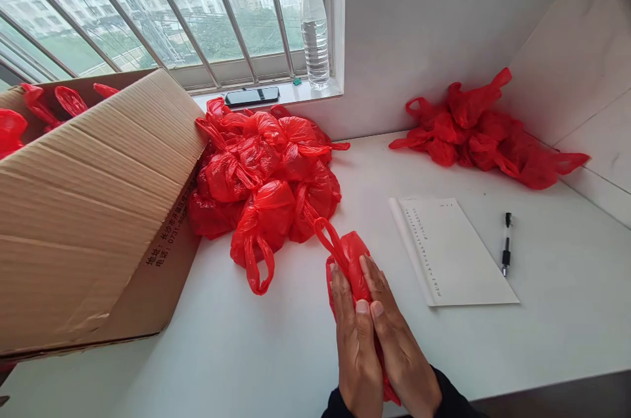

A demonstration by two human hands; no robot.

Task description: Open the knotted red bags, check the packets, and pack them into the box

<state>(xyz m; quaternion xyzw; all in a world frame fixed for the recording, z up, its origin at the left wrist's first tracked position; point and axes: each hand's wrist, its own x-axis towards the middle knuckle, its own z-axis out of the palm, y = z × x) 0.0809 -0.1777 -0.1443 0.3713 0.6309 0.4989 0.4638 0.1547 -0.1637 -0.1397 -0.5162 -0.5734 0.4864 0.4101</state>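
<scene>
A red plastic bag is pressed between my two palms low in the middle of the view, its handles sticking up toward a heap of tied red bags. My left hand lies against the bag's left side with fingers together. My right hand covers the right side, fingers straight and pressed on the bag. A bit of the red plastic shows under my right wrist.
A tilted cardboard box with more red bags fills the left. A second red bag pile lies at the back right. A paper pad and pen lie on the white table. A water bottle and phone sit on the windowsill.
</scene>
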